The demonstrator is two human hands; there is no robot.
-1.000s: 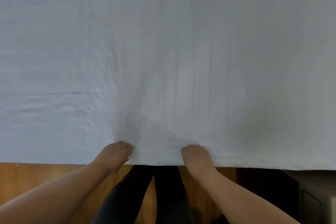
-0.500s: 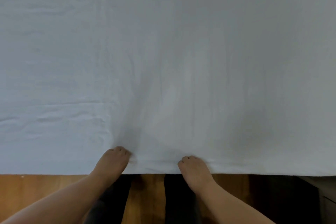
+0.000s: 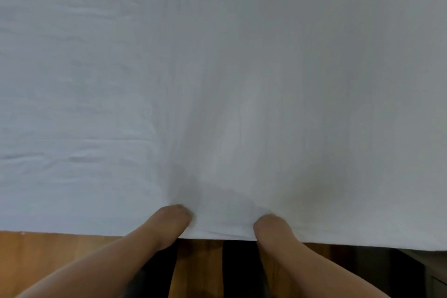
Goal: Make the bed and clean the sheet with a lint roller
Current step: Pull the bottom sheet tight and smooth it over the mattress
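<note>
A white sheet [image 3: 242, 80] fills almost the whole view and ends in a straight near edge above the floor. My left hand [image 3: 169, 222] grips that edge left of centre, fingers curled into the cloth. My right hand [image 3: 271, 227] grips the same edge a little to the right, fingers tucked under the fabric. Long folds run up the sheet from between the two hands. Flat wrinkles lie across the left part. No lint roller is in view.
Wooden floor [image 3: 60, 256] shows below the sheet's edge. My dark-trousered legs [image 3: 242, 271] stand between my forearms. A dark piece of furniture [image 3: 430, 271] sits at the bottom right corner.
The sheet's near edge has dropped lower in the view and both hands have moved down with it, still holding the edge. The folds between the hands have shifted.
</note>
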